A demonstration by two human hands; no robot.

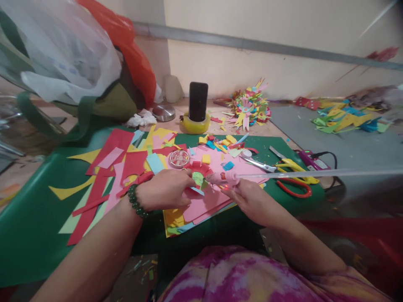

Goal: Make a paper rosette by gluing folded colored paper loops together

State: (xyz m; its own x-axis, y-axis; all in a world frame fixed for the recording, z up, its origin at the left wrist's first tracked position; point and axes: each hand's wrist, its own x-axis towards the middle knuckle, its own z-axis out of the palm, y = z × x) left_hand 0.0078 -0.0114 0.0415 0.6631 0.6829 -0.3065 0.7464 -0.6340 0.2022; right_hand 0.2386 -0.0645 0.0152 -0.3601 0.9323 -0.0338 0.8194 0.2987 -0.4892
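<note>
My right hand (248, 199) is closed around a pink hot glue gun (228, 177), from whose rear a long clear glue stick (299, 173) sticks out to the right. A small red light glows on the gun. My left hand (171, 186), with a dark green bead bracelet, is closed on a paper craft piece (199, 177) with a green centre and red folded parts; a pale blue strip shows under the fingers. The gun's nozzle is close to the piece; I cannot tell if they touch. Pink paper sheets (208, 205) lie beneath both hands.
Scissors with red and yellow handles (294, 188) lie at the right, near a purple device with a cable (310, 159). Cut paper strips (97, 197) cover the left. A phone (198, 100) stands in a yellow tape roll (195, 125). Behind is a paper flower pile (250, 109).
</note>
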